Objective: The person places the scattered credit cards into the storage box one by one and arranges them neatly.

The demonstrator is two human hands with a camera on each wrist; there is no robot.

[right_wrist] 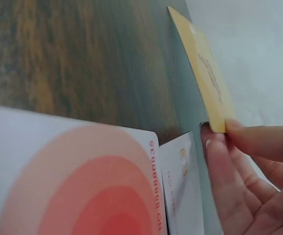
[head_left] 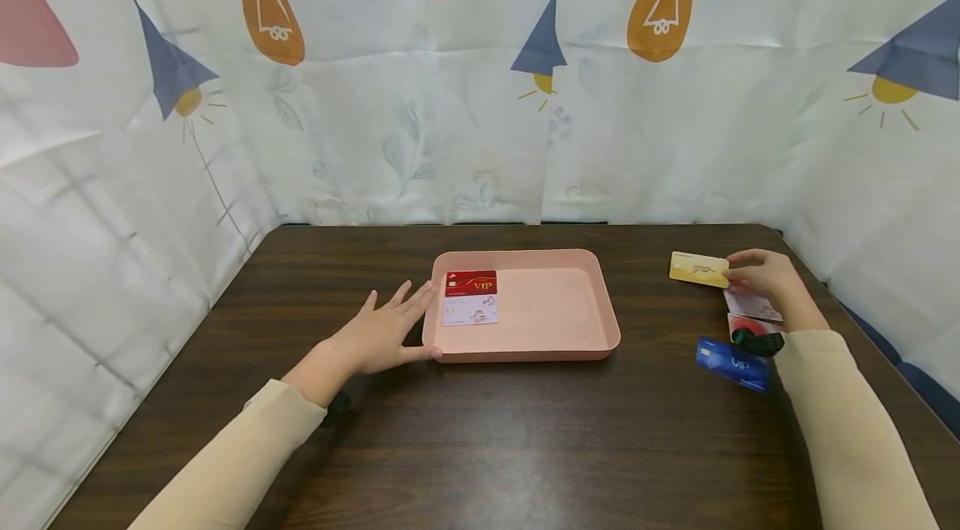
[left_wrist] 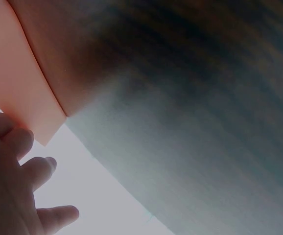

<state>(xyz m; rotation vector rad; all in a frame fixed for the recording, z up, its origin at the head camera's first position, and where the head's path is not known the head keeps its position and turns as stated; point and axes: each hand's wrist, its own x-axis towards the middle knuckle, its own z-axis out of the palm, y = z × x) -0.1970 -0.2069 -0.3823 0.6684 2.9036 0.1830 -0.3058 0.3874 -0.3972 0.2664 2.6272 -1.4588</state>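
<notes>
My right hand (head_left: 765, 280) pinches a yellow card (head_left: 698, 269) by its right end, between thumb and fingers. In the right wrist view the yellow card (right_wrist: 205, 73) is lifted off the table. Beneath that hand lie a pale card (head_left: 753, 305) and a white card with red rings (right_wrist: 97, 186); a blue VIP card (head_left: 732, 364) is nearer the front. My left hand (head_left: 382, 334) is spread, its fingertips at the left edge of a pink tray (head_left: 555, 352). Inside the tray, at its left, lies a red and white VIP card (head_left: 470, 297).
The dark wooden table (head_left: 510, 438) reaches back to a printed white curtain (head_left: 450, 138), which also hangs at both sides. A dark wristband (head_left: 757, 342) sits on the right wrist, over the cards.
</notes>
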